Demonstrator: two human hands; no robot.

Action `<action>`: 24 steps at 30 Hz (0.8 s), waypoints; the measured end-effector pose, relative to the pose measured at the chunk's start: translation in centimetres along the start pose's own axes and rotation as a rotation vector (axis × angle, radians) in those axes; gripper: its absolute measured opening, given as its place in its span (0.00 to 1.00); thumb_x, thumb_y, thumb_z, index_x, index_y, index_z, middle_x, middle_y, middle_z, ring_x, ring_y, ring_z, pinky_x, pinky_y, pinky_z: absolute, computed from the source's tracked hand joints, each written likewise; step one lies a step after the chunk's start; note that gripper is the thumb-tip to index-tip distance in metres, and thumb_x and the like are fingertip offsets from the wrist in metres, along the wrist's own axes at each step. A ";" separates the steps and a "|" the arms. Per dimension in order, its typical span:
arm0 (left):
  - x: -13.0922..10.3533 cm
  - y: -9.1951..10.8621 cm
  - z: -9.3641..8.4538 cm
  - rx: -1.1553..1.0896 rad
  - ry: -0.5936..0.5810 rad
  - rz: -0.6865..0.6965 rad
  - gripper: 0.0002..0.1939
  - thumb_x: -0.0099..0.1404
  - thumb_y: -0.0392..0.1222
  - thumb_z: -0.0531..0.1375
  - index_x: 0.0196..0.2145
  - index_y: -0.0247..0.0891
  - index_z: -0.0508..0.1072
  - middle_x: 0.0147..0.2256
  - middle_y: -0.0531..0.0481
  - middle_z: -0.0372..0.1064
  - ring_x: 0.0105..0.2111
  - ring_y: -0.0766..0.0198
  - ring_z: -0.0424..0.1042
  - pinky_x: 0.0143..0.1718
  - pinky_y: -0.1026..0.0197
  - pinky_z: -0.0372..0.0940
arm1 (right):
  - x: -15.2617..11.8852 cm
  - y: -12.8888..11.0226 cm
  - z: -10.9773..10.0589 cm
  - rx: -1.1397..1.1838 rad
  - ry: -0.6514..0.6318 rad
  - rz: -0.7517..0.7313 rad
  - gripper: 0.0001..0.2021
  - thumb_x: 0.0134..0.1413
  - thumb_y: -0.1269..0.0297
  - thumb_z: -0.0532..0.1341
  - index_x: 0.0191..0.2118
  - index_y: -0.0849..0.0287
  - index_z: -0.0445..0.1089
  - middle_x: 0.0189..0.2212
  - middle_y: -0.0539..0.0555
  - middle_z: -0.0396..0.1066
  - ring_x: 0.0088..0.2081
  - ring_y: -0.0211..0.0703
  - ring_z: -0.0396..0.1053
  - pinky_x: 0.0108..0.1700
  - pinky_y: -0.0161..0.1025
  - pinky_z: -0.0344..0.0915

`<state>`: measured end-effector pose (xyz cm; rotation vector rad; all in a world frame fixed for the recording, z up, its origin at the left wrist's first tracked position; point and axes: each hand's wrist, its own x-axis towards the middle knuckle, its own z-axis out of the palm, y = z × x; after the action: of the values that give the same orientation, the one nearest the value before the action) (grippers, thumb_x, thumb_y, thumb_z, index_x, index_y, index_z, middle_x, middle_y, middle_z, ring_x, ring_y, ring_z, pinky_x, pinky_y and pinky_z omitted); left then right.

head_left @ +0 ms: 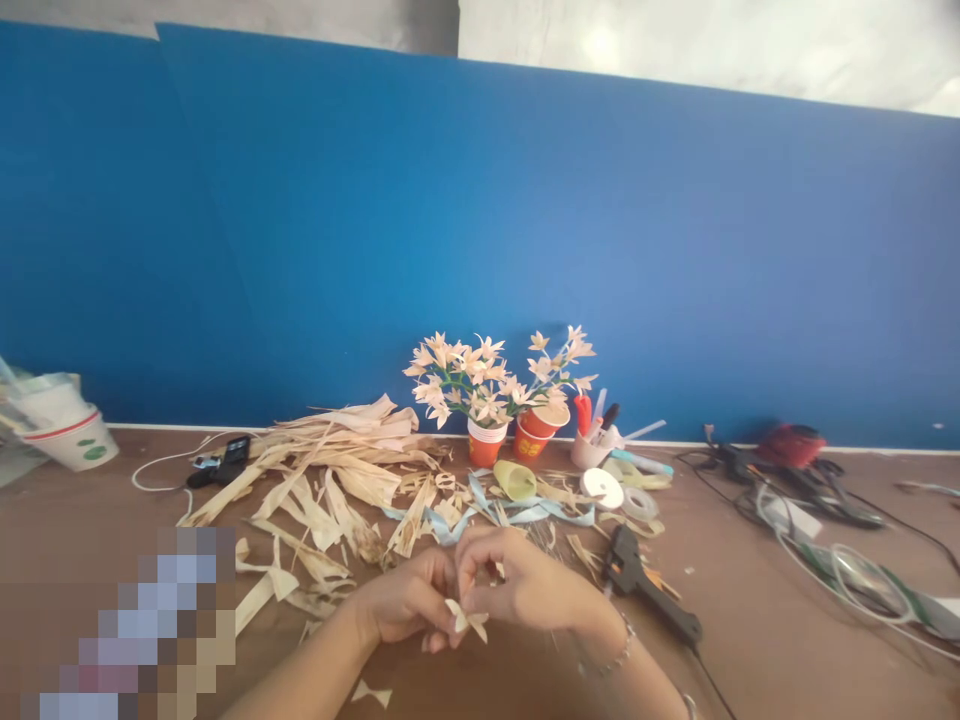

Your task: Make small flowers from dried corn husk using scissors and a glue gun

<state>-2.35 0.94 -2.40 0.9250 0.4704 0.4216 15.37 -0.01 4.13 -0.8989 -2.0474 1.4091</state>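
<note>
A small pale corn-husk flower [469, 621] is between my hands, close to the front of the table. My left hand [411, 600] is closed, its thumb and fingers pinching the flower from the left. My right hand [517, 585] curves in from the other side, thumb and index finger closed at the flower's petals. The exact contact of the fingertips is partly hidden. Below my left hand lies a cut bow-shaped husk piece [373, 693]. A black glue gun [651, 588] rests to the right of my right hand.
Dried corn husks [337, 460] spread across the left and middle. Behind stand husk flowers [457, 370] in paper cups [486, 443], a pen cup [591, 450] and a white tape roll [602, 488]. Cables [862, 590] lie right. A white bucket [75, 440] stands left; a blue panel [480, 220] rises behind.
</note>
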 end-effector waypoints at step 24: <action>0.8 0.4 -0.1 0.114 0.402 0.214 0.08 0.42 0.33 0.65 0.23 0.33 0.71 0.17 0.55 0.67 0.15 0.73 0.62 0.16 0.70 0.57 | 0.7 2.1 -1.0 0.223 0.216 0.269 0.07 0.44 0.65 0.62 0.23 0.61 0.66 0.19 0.47 0.65 0.22 0.32 0.59 0.25 0.30 0.54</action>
<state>-1.77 1.64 -2.33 1.0083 0.7709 0.7896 16.13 1.67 2.55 -1.2026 -1.6205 1.5655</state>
